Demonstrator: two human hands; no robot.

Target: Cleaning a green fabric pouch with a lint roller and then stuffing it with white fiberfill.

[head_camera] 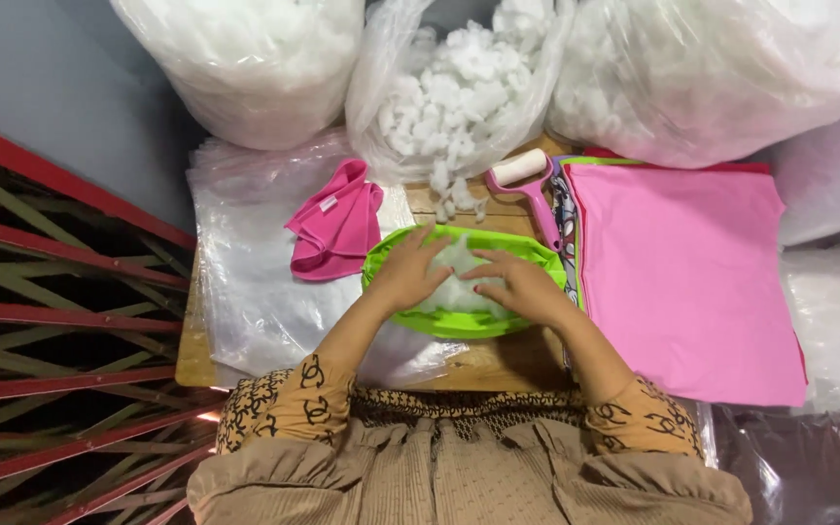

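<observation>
A bright green fabric cover (pixel 396 256) lies on the wooden table (pixel 498 365) in front of me, its mouth spread wide with white stuffing (pixel 459 262) showing inside. My left hand (pixel 408 272) presses flat on the stuffing at the left of the opening. My right hand (pixel 515 284) rests on the stuffing at the right, fingers pointing left. The fingertips of both hands nearly meet over the filling. Neither hand grips anything closed.
A folded pink cloth (pixel 337 233) lies left of the cover on clear plastic sheets (pixel 255 282). A pink lint roller (pixel 527 185) and a stack of pink fabric (pixel 682 282) lie to the right. Big clear bags of white stuffing (pixel 454 87) line the back. Red railings (pixel 51 321) stand left.
</observation>
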